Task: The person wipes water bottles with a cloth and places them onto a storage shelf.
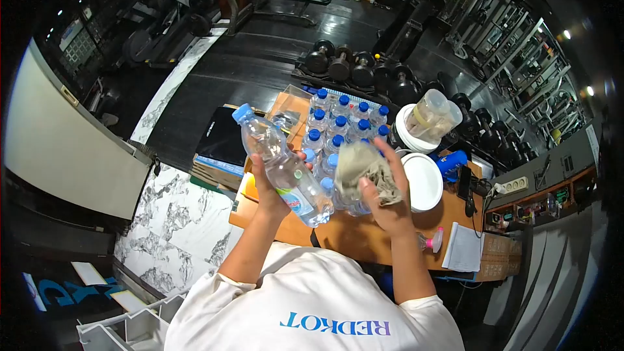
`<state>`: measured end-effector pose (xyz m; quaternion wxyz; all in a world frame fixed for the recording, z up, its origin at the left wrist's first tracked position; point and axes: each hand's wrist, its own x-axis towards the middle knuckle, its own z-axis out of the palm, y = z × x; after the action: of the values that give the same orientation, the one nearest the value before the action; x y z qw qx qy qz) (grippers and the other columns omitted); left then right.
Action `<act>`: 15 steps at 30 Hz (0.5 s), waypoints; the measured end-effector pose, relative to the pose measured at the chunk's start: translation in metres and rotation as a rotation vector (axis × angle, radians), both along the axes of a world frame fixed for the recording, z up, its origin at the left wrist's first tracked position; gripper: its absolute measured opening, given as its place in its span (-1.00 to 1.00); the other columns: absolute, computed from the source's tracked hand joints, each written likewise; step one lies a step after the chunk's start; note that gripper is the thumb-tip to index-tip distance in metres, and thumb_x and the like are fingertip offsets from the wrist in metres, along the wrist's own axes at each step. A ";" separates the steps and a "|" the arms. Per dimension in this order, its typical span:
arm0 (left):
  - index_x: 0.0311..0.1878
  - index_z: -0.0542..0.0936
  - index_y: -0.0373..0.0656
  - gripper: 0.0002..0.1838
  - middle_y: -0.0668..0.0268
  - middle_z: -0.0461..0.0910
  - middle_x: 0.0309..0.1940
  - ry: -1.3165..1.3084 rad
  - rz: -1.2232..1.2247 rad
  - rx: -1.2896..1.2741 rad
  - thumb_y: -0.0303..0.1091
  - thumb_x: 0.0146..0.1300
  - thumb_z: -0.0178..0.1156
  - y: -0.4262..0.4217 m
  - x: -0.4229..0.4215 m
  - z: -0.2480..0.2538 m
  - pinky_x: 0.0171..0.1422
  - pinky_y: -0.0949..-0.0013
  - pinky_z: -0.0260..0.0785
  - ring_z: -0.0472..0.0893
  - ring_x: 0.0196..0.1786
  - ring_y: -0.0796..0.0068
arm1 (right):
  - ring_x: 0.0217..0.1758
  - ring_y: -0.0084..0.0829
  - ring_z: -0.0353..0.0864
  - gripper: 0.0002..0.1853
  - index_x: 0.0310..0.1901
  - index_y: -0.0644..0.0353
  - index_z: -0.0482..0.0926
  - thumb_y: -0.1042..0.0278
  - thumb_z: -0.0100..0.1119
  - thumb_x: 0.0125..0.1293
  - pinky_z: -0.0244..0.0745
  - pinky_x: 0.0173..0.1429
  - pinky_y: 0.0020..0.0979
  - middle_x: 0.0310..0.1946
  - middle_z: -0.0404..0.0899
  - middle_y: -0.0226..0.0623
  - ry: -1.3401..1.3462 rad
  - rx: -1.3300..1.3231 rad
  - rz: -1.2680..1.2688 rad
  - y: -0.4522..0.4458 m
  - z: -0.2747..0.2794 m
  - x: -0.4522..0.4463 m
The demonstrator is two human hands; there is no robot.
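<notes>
Head cam: L hand (pixel 270 194) wrapped round tilted clear plastic btl w/ light-blue cap (pixel 283 170), 9 o'clock of crumpled grey-green cloth (pixel 354 164) held loosely in R hand (pixel 392 211). Blue-capped clear btls (pixel 340 127) grouped 12 o'clock, unheld; no. done unclear.

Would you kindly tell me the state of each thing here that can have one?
Held bottle: capped, tilted, in the left hand; fill level unclear.
Cloth: bunched, in the right hand.
Desk bottles: capped, upright, grouped together.
White tub: lid on.
Papers: lying flat.
Dumbbells: lined up.
</notes>
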<state>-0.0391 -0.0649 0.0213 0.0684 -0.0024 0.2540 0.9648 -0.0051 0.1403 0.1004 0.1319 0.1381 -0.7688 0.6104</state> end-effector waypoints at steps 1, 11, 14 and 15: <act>0.06 0.45 -0.07 -0.13 0.24 0.56 -0.17 -0.002 0.000 -0.002 0.57 0.01 -0.03 0.004 0.002 0.001 0.08 0.14 0.43 0.59 -0.12 0.25 | -0.18 -0.38 0.60 -0.36 0.29 0.23 0.28 0.44 0.25 0.16 0.50 -0.09 -0.44 -0.13 0.59 -0.21 -0.002 -0.002 0.000 -0.004 0.006 0.002; 0.07 0.44 -0.16 -0.14 0.20 0.54 -0.11 -0.057 0.036 -0.150 0.51 0.06 0.00 0.039 0.013 0.003 0.15 0.17 0.39 0.55 -0.04 0.26 | 0.10 -0.30 0.54 -0.61 -0.02 0.09 0.57 0.46 0.22 0.04 0.39 0.20 -0.15 -0.11 0.61 -0.21 0.511 0.666 0.352 -0.007 -0.051 0.048; 0.01 0.42 -0.12 -0.14 0.23 0.53 -0.19 -0.002 0.161 -0.198 0.53 -0.03 0.08 0.049 0.011 0.009 0.05 0.20 0.41 0.55 -0.12 0.31 | 0.05 -0.30 0.58 -0.70 0.01 0.22 0.53 0.42 0.06 0.24 0.43 0.19 -0.24 -0.12 0.63 -0.22 0.324 0.396 0.325 0.023 -0.074 0.053; 0.01 0.42 -0.12 -0.14 0.23 0.53 -0.19 0.001 0.157 -0.198 0.53 -0.03 0.08 0.052 0.011 0.011 0.05 0.20 0.41 0.55 -0.12 0.31 | 0.04 -0.34 0.58 -0.72 0.02 0.22 0.51 0.37 0.01 0.30 0.43 0.17 -0.25 -0.11 0.62 -0.25 0.159 0.229 0.205 0.030 -0.082 0.054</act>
<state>-0.0281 -0.0129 0.0322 -0.0079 -0.0286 0.3471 0.9374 0.0486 0.1708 0.0186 0.1128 0.2779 -0.8022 0.5163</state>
